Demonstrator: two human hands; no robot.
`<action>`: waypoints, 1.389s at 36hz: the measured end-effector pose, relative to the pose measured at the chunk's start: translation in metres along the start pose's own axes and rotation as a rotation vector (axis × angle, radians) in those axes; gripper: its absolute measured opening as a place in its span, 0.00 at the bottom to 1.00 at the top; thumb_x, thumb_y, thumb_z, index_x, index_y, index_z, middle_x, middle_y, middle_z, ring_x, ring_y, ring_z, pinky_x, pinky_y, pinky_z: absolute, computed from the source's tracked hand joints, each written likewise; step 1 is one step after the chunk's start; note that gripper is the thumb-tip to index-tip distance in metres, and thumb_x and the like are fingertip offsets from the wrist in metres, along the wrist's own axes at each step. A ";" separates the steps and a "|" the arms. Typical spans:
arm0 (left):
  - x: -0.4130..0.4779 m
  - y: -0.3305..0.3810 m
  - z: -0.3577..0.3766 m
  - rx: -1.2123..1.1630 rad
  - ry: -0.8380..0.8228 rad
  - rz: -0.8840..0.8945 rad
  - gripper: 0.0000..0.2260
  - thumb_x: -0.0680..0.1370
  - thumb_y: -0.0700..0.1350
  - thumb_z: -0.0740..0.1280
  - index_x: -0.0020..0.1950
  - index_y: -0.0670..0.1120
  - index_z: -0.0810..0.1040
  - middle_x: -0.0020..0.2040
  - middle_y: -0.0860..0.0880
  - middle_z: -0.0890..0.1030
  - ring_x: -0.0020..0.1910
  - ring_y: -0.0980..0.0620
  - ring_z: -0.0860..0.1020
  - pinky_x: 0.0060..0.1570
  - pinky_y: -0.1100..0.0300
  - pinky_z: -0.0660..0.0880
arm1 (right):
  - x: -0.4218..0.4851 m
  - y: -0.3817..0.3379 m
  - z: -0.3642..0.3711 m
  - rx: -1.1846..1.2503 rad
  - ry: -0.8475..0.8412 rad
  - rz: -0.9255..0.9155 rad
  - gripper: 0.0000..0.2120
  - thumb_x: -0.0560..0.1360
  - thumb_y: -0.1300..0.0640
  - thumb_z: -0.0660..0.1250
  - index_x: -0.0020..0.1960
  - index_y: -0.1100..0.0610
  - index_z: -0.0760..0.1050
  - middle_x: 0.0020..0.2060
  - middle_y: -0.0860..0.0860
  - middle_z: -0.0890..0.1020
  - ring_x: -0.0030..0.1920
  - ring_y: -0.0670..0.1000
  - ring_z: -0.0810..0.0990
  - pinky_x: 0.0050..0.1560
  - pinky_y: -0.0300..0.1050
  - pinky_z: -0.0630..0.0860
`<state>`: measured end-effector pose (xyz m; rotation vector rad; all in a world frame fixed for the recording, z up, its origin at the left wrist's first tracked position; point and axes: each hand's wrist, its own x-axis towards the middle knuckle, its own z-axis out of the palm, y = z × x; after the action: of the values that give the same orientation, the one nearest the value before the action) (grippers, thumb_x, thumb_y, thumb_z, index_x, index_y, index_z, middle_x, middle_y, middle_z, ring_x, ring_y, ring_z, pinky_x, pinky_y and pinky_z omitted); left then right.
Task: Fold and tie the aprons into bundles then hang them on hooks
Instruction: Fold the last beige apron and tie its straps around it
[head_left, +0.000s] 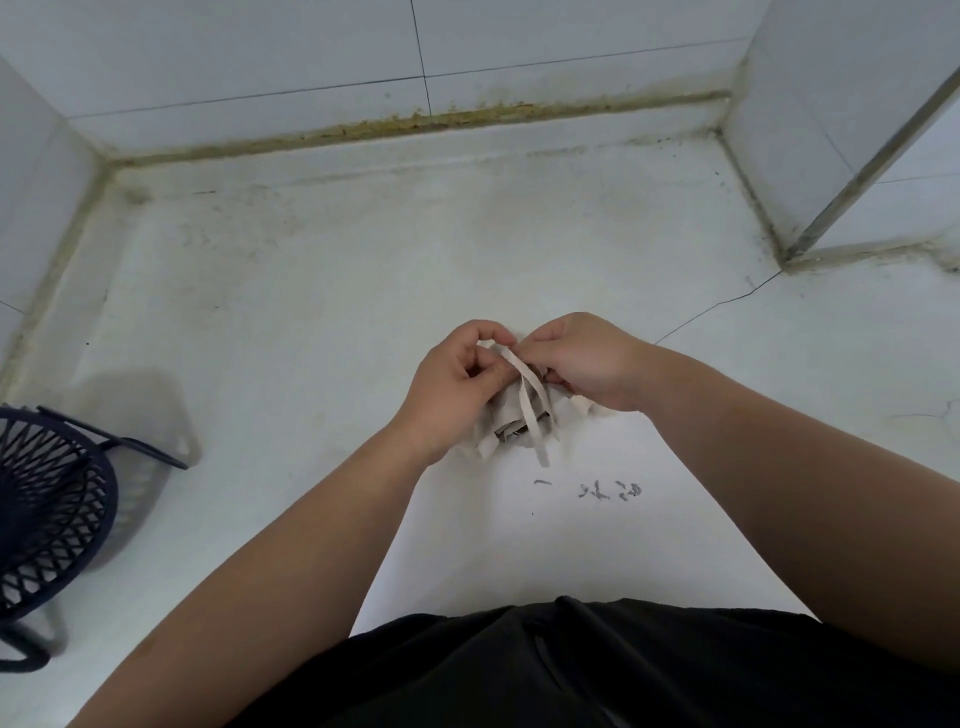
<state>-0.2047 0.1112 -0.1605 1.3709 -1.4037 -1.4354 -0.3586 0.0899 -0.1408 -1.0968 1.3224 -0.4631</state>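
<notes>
- The left hand (457, 374) has its fingers curled, and thumb and forefinger pinch the top of a flat beige strap (531, 397).
- The right hand (587, 364) is also curled. Its fingers grip the upper right side of the apron bundle (511, 422), and its fingertips meet those of the left hand at the top of the strap.
- The apron bundle is a crumpled wad of beige cloth held between the two hands, in front of the person's body near the middle of the view.
- Two lengths of strap cross over the front of the bundle, and one loose end hangs past its lower edge.
- Whether the bundle rests on the pale surface (519, 561) below it or is lifted clear cannot be told.
- Dark handwritten marks (608, 489) lie on that surface just below the bundle: a short dash and a few characters, too small and smeared to read.
- No brand or label shows on the cloth.
- A dark blue lattice basket (52, 499) stands at the left edge, well apart from the hands.
- White tiled walls (260, 52) meet the floor along a grimy yellow-brown joint (415, 122).
- A thin crack (717, 306) runs across the floor to the right.
- A black garment (571, 675) fills the bottom of the view.
</notes>
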 end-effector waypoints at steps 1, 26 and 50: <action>0.001 -0.001 0.000 -0.012 0.030 -0.009 0.11 0.78 0.34 0.65 0.45 0.50 0.76 0.33 0.53 0.78 0.32 0.57 0.75 0.38 0.66 0.73 | 0.000 0.000 -0.001 0.022 -0.026 -0.004 0.19 0.77 0.59 0.65 0.27 0.56 0.71 0.24 0.50 0.72 0.26 0.49 0.68 0.31 0.40 0.64; 0.004 0.001 -0.003 0.009 0.031 -0.096 0.02 0.77 0.42 0.69 0.45 0.45 0.79 0.37 0.52 0.79 0.32 0.61 0.75 0.34 0.70 0.71 | 0.002 0.008 0.012 -0.075 0.272 -0.084 0.13 0.77 0.52 0.65 0.35 0.55 0.74 0.26 0.50 0.76 0.29 0.47 0.72 0.34 0.41 0.69; 0.004 0.005 -0.005 -0.073 0.058 -0.108 0.03 0.79 0.39 0.66 0.46 0.43 0.77 0.37 0.52 0.77 0.30 0.63 0.76 0.33 0.71 0.71 | 0.002 0.015 0.007 -0.354 0.245 -0.315 0.13 0.74 0.55 0.70 0.52 0.53 0.67 0.29 0.49 0.72 0.28 0.43 0.69 0.29 0.28 0.65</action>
<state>-0.2012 0.1051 -0.1559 1.4484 -1.2455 -1.4891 -0.3561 0.0979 -0.1557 -1.5968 1.4870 -0.6258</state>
